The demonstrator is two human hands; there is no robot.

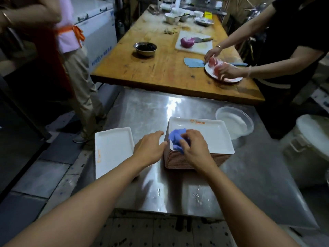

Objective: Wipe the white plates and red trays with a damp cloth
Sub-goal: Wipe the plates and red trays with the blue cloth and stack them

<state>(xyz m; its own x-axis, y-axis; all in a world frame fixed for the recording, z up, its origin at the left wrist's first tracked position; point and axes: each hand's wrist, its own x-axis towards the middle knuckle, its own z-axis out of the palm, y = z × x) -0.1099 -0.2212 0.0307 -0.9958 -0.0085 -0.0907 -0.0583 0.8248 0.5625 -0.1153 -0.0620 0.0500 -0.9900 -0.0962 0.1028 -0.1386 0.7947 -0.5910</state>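
1. Right now the wiping step is going on. The right hand [194,148] has its fingers curled round a blue cloth [175,139] and pushes it down on the top white plate [211,138] of a tall stack [178,160].
2. On that plate, the cloth sits at about 8 o'clock, near the left front corner. The far side and the right side of the plate have no cloth on them.
3. The left hand [151,148] is at 9 o'clock from the stack. Its fingers are stretched out and hold nothing. The tips are just beside the plate's left edge. I cannot tell if they touch it.
4. One more white plate [114,150] lies flat by itself, further out at 9 o'clock, on the shiny metal table [146,111]. I think that is the pile for done plates, but that is only a guess.
5. A clear tub [235,122] sits at 2 o'clock from the stack. It seems to hold water.
6. Next, I think the cloth needs to slide over to 3 o'clock and 12 o'clock so the whole plate gets wiped. The left hand could hold the edge so the stack does not slip.
7. Then the top plate can be lifted off and put on the lone plate. Many plates are left. I see no red tray.
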